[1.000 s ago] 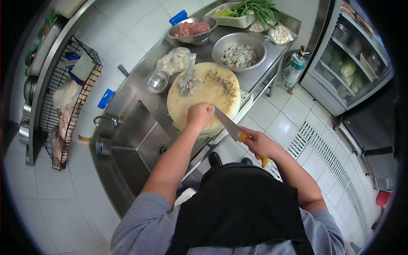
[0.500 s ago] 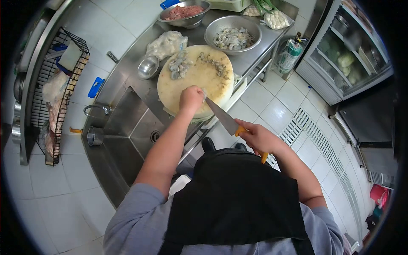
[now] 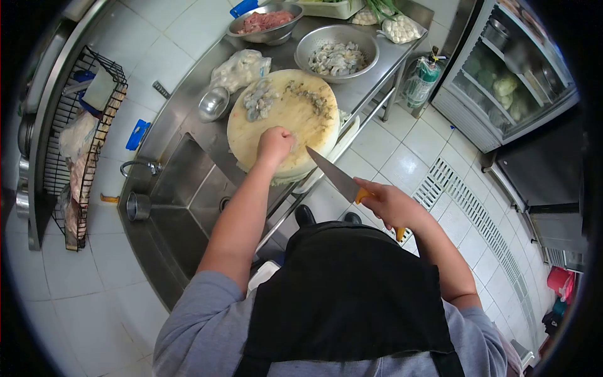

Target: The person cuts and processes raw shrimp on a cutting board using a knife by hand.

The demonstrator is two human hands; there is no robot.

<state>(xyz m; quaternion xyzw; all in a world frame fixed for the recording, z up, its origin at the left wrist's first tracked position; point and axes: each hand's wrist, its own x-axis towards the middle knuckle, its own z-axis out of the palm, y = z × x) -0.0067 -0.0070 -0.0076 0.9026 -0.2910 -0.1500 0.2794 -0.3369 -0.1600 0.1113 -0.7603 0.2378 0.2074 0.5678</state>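
My right hand grips a kitchen knife by its yellow handle, the blade pointing up and left to the near right edge of a thick round cutting board. Over the board's near part, my left hand is closed in a pinch around a small greyish shrimp, mostly hidden by the fingers. A pile of raw peeled shrimp lies at the board's far left. Dark scraps are strewn along its far right.
Behind the board stand a metal colander of shrimp, a bowl of raw meat and a plastic bag. A metal scoop lies left of the board. The sink is nearer left; a glass-door fridge stands right.
My left hand has moved slightly up and left over the board, away from the knife tip. The knife stays in my right hand, now a little farther from the left. The view has shifted slightly.
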